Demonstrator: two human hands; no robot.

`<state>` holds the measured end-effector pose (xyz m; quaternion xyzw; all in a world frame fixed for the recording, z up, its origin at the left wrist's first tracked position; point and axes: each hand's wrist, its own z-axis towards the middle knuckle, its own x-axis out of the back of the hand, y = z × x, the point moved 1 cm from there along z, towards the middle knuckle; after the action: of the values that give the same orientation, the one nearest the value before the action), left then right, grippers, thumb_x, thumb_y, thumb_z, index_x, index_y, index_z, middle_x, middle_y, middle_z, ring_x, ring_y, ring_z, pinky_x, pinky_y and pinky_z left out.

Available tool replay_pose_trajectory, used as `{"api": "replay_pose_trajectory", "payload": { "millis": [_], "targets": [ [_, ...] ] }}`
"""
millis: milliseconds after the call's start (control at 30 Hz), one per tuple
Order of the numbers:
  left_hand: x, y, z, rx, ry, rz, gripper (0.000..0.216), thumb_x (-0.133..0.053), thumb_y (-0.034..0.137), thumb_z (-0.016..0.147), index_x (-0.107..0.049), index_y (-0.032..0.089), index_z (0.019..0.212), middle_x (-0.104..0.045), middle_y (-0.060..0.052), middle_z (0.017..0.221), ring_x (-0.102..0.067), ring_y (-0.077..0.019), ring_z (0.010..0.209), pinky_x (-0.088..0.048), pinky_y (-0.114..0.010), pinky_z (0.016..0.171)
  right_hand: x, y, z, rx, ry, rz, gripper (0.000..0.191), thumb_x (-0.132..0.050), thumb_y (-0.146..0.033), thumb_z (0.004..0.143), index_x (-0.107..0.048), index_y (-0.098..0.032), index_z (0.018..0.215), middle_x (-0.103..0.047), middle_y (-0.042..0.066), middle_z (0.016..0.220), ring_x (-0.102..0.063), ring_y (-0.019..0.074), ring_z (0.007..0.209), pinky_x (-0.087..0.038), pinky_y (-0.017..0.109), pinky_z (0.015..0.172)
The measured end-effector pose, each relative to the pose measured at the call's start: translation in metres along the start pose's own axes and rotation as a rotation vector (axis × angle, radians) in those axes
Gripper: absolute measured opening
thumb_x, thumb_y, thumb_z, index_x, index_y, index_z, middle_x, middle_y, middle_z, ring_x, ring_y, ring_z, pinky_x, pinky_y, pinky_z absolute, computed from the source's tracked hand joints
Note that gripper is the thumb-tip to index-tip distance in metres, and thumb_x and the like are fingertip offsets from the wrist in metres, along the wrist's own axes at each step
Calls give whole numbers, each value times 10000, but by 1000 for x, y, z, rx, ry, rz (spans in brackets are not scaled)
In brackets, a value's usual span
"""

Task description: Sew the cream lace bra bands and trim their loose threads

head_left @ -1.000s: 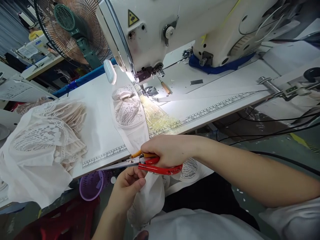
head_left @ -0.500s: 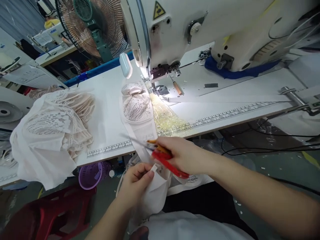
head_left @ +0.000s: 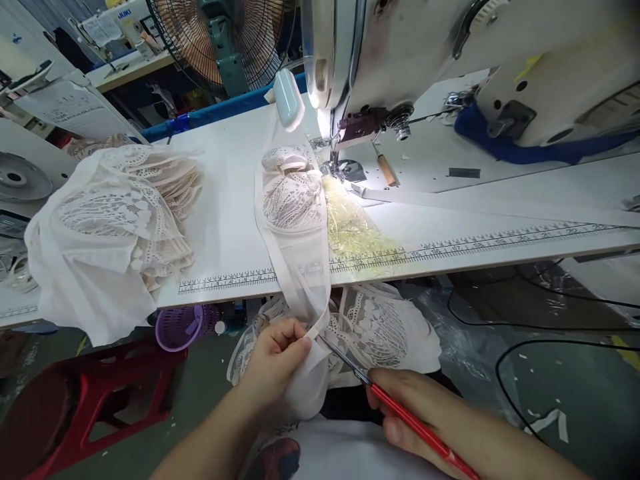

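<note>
My left hand (head_left: 277,357) is closed in a pinch on a white fabric band (head_left: 300,293) that hangs off the table's front edge. My right hand (head_left: 420,410) grips red-handled scissors (head_left: 400,413), whose blade tip (head_left: 330,347) touches the band right beside my left fingers. The band leads up to a white lace bra cup (head_left: 293,197) lying on the white sewing table (head_left: 225,227) under the sewing machine's (head_left: 425,53) needle. More lace pieces (head_left: 380,327) rest on my lap.
A pile of lace cups on white cloth (head_left: 110,227) sits at the table's left. A fan (head_left: 225,33) stands behind. A purple basket (head_left: 183,327) and a red stool (head_left: 85,407) are on the floor at the left. Black cables (head_left: 550,333) lie at the right.
My right hand has dropped with the scissors from the table's edge to below my left hand, blade now pointing up-left at the band. The view has shifted left and closer to the machine.
</note>
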<state>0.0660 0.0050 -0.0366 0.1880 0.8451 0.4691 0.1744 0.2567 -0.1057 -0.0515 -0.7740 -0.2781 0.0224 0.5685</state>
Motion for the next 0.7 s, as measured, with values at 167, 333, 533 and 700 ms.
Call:
{"api": "replay_pose_trajectory", "payload": {
  "millis": [167,333,533,700],
  "targets": [
    [-3,2,-1,-10,28,64,334,-669,412,648,-460,168,556,-413,46,500,-294,-70,461,-205,-203,455,-1,-8,11,-16,-63,-96,364,-418,-540,864,-441,-199,738,-539,16,697,-453,142,579,-347,265,521],
    [-4,2,-1,-39,51,85,314,-652,387,660,-448,171,560,-400,48,508,-291,-75,478,-216,-207,470,2,-17,16,12,-44,-93,372,-490,-529,839,-373,-211,686,-520,-10,660,-447,126,548,-318,257,507],
    [-5,3,0,-52,72,84,322,-661,386,647,-443,170,548,-401,46,509,-297,-76,484,-221,-209,476,1,-23,20,-44,-24,-72,368,-536,-488,803,-354,-211,643,-495,-22,598,-416,110,504,-281,247,462],
    [-6,7,-1,-65,71,113,304,-656,364,653,-454,167,542,-417,39,513,-317,-77,483,-239,-205,470,-4,-18,21,-73,15,-6,350,-492,-422,826,-304,-220,611,-449,-24,576,-414,121,519,-300,248,473]
  ]
}}
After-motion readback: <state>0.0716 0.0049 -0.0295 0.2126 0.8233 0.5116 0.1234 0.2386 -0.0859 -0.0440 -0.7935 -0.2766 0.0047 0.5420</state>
